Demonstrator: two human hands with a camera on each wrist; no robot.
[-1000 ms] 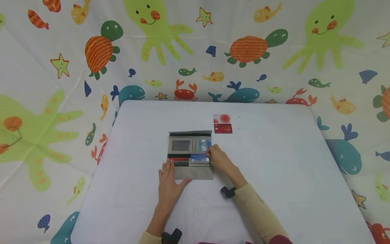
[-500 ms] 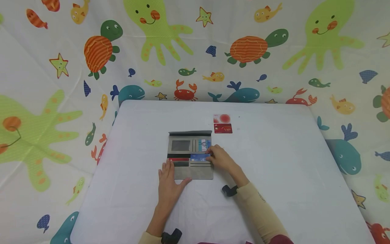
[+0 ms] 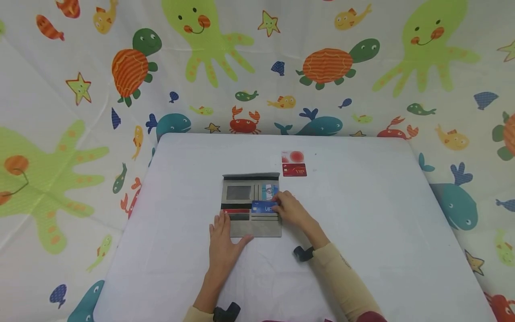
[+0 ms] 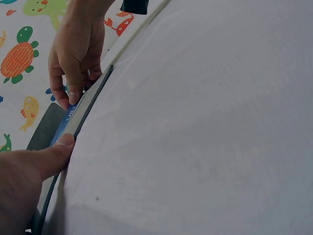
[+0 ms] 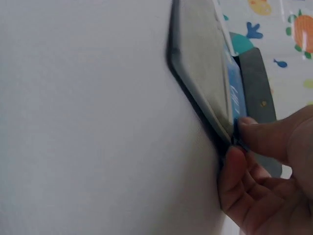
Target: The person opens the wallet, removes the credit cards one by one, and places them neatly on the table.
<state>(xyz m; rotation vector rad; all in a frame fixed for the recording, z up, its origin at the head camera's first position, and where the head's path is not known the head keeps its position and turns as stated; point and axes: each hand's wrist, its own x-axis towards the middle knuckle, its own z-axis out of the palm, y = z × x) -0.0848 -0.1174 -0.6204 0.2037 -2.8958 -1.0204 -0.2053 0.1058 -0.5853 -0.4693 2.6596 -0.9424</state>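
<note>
A grey wallet (image 3: pixel 257 230) lies unfolded on the white table. My right hand (image 3: pixel 293 209) pinches the right end of a blue VIP card (image 3: pixel 260 207) between thumb and fingertips; the card stands partly out of its slot in the lower half. My left hand (image 3: pixel 223 243) rests on the wallet's lower left, fingers extended, its thumb (image 4: pixel 64 141) pressing near the front edge in the left wrist view. Beside the blue card a red card (image 3: pixel 238 210) shows as a strip in its pocket. A light-blue picture card (image 3: pixel 267 192) sits in the upper half, partly behind my right fingers.
Beyond the wallet to the right, a red VIP card (image 3: pixel 294 170) and a pale card with a red circle (image 3: pixel 293 157) lie flat. A sea-animal curtain (image 3: pixel 249 58) hangs behind the table (image 3: pixel 362 188).
The blue VIP card has slid slightly upward out of its slot, showing more of its face. My right hand has shifted its fingers along the card's end. The left hand stays put.
</note>
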